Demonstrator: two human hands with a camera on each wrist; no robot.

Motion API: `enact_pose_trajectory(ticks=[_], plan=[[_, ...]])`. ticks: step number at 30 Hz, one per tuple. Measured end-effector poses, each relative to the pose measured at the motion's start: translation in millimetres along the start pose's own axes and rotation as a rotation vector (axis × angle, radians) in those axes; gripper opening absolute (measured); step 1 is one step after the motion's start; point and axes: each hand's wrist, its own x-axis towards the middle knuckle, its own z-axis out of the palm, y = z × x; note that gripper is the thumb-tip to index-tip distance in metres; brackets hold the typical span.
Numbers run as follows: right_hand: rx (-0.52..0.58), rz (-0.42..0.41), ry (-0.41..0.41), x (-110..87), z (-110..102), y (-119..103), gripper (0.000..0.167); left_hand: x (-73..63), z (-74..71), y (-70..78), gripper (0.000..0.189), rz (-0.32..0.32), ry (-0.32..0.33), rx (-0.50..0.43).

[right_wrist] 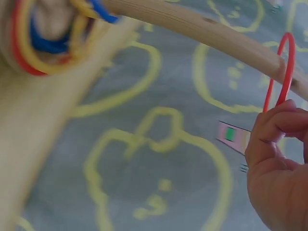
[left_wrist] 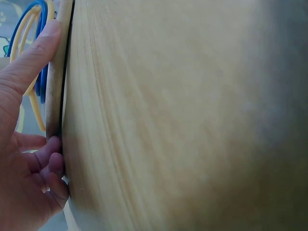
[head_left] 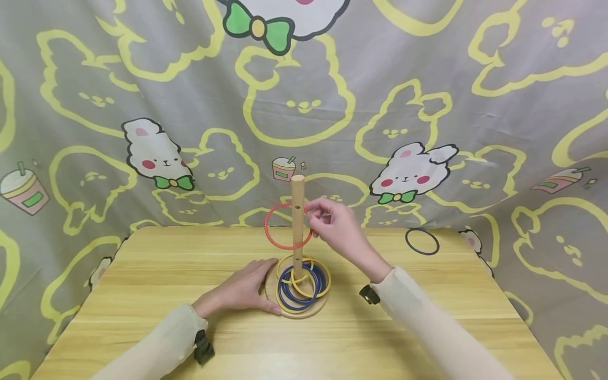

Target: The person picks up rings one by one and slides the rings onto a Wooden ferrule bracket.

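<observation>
A wooden ring-toss stand, a post (head_left: 297,227) on a round base (head_left: 304,315), stands upright on the table. My left hand (head_left: 242,287) grips the left edge of the base; its thumb (left_wrist: 36,57) lies along the rim and its other fingers curl beside it. My right hand (head_left: 334,224) pinches a red ring (head_left: 267,235) by its right side, high up the post. That ring encircles the post, tilted, as the right wrist view also shows. Blue rings (head_left: 285,301) and yellow rings (head_left: 328,274) lie stacked loosely around the post's foot. Another red ring (right_wrist: 24,62) shows in that pile.
A dark ring (head_left: 422,241) lies flat near the table's back right edge. Behind the wooden table (head_left: 166,274) hangs a grey cloth (head_left: 190,105) with yellow rabbit outlines, close to the back edge. Dark devices are strapped at both wrists.
</observation>
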Motion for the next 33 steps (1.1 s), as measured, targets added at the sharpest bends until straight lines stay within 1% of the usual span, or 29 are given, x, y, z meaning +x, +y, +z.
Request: enact_pose_trajectory(ticks=[7, 14, 16, 20, 26, 29, 33], plan=[[-0.023, 0.104, -0.077, -9.8, 22.6, 39.9, 0.017, 0.5, -0.3, -1.3, 0.131, 0.006, 0.007, -0.009], [-0.088, 0.158, -0.177, -17.2, 37.0, 71.7, 0.018, -1.9, 0.5, -3.4, 0.13, 0.016, 0.022, -0.003], [-0.097, 0.182, -0.193, -17.7, 38.6, 78.5, 0.019, -0.9, 0.9, -3.5, 0.129, 0.025, 0.028, -0.002], [-0.101, 0.207, -0.183, -17.5, 39.3, 85.6, 0.019, 1.5, 0.9, -2.6, 0.127, 0.033, 0.036, 0.003], [-0.105, 0.211, -0.176, -21.9, 38.5, 87.8, 0.015, 0.1, 1.6, -3.3, 0.128, 0.008, 0.021, 0.004], [-0.135, 0.209, -0.147, -25.0, 34.1, 89.5, 0.017, -0.2, 2.2, -3.4, 0.129, 0.001, 0.02, 0.006], [-0.161, 0.202, -0.088, -28.5, 22.1, 99.6, 0.017, 0.0, 2.2, -2.9, 0.131, -0.014, 0.015, 0.011]])
